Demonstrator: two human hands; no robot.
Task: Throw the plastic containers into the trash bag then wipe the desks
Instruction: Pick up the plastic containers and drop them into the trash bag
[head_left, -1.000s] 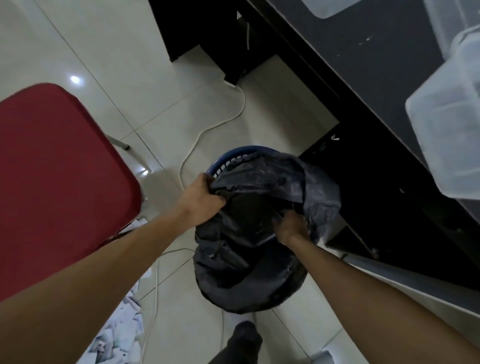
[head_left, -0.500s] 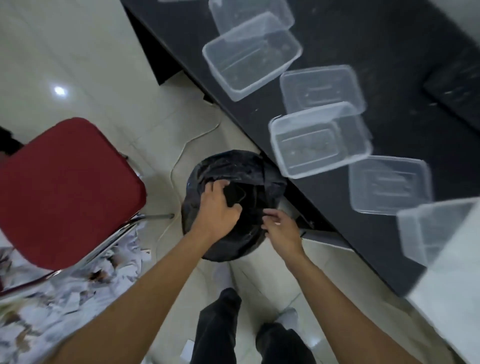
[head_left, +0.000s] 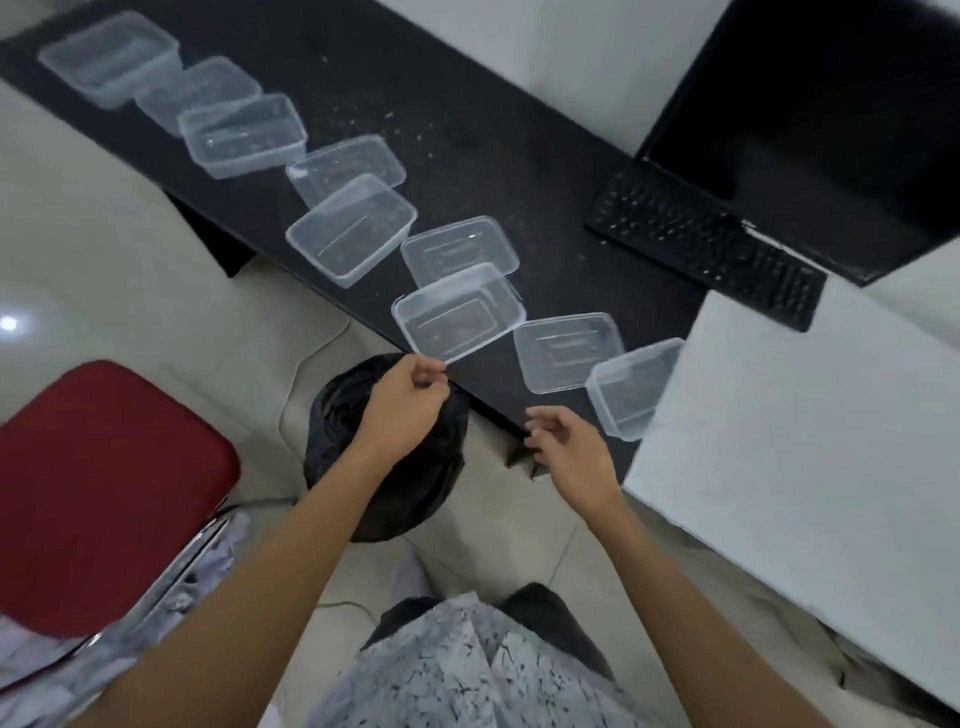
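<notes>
A row of several clear plastic containers and lids lies along the front edge of the black desk (head_left: 493, 130). My left hand (head_left: 408, 408) is raised over the black trash bag (head_left: 415, 493), and its fingertips pinch the near rim of one container (head_left: 460, 312) at the desk's edge. My right hand (head_left: 569, 449) hovers to the right, below a flat lid (head_left: 569, 351), with its fingers loosely spread and nothing in them. Another container (head_left: 631, 387) leans against the white desk (head_left: 805, 441). The bag lines a bin on the floor, right under the desk's edge.
A black keyboard (head_left: 706, 249) and a dark monitor (head_left: 831, 104) stand at the back right of the black desk, with crumbs scattered near its middle. A red chair (head_left: 104, 478) is at my left, with crumpled paper (head_left: 197, 577) beside it. A cable (head_left: 296, 384) runs along the tiled floor.
Both hands have let go of the trash bag and risen toward the desk. The left hand now pinches a container's rim. My view has lifted, showing more of the desk.
</notes>
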